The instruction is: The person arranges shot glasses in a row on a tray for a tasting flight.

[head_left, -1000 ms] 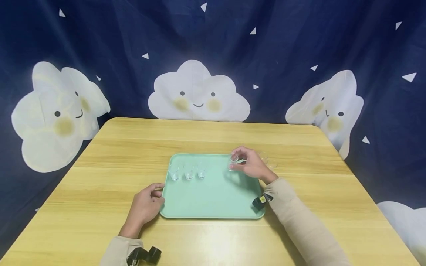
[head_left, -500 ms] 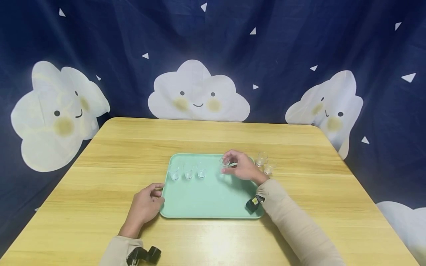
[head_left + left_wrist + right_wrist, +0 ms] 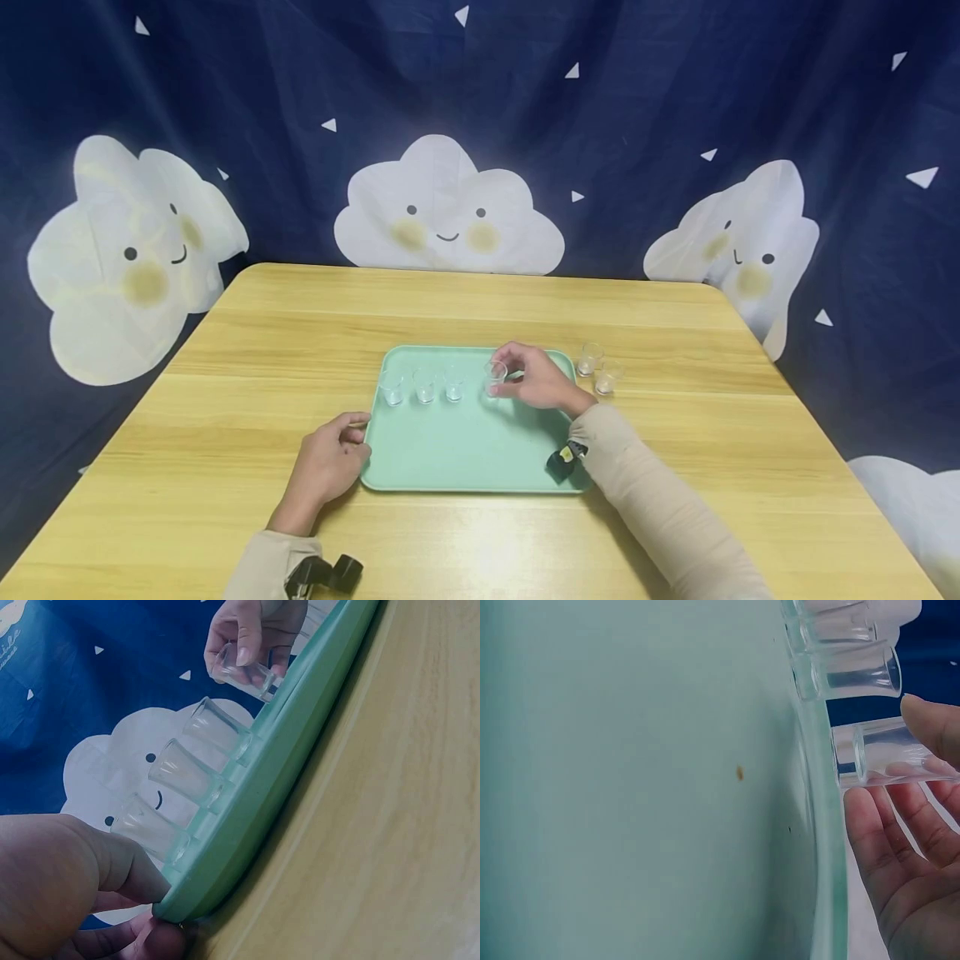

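My left hand [image 3: 330,462] grips the left rim of a light green tray [image 3: 450,454], its thumb on the edge and fingers below in the left wrist view. My right hand [image 3: 534,379] holds a clear shot glass [image 3: 494,379] upright between thumb and fingers. The base of that glass is close over the tray's back part, as the right wrist view shows. To its left, three similar shot glasses stand in a row on the tray: a left one [image 3: 393,392], a middle one [image 3: 424,389] and a right one [image 3: 453,387].
Beyond the tray's right edge, two more shot glasses stand on the wooden table [image 3: 300,333], a rear one [image 3: 589,361] and a front one [image 3: 607,380]. A dark blue curtain [image 3: 600,125] with printed clouds hangs behind the table.
My right hand has carried its shot glass leftward and slightly nearer, toward the row. The two glasses right of the tray are no longer partly covered. The left hand has stayed put.
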Demonstrator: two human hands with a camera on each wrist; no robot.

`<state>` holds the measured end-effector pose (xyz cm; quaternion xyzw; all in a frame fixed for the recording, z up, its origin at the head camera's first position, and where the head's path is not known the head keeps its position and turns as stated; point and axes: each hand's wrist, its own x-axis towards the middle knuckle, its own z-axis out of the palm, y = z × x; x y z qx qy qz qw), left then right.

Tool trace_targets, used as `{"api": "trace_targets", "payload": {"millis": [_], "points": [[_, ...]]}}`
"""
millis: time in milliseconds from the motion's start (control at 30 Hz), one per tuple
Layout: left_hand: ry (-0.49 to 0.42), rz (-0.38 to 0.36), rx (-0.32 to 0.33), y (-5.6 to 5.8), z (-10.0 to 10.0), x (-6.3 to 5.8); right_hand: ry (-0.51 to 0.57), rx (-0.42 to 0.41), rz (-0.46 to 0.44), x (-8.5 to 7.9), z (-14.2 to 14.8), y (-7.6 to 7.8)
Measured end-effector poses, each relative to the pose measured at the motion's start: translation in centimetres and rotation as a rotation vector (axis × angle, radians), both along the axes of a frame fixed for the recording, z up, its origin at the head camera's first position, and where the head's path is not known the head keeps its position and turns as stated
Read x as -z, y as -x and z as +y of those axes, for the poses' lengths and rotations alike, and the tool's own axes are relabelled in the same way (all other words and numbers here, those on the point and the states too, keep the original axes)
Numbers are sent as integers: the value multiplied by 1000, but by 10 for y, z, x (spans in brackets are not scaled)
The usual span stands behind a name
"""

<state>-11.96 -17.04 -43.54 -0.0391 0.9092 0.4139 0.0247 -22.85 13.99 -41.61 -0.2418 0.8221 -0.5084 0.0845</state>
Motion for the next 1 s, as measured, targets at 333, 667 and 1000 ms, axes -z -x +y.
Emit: {"api": "trace_targets", "payload": {"millis": [333, 667, 1000], "points": [[9, -12, -7, -5, -2, 2, -73, -24, 7, 6, -6, 1], [12, -8, -9, -3, -2, 0, -83, -46, 0, 4, -9, 3], [0, -1, 4, 1, -1, 0, -94, -35, 5, 3, -8, 7]]}}
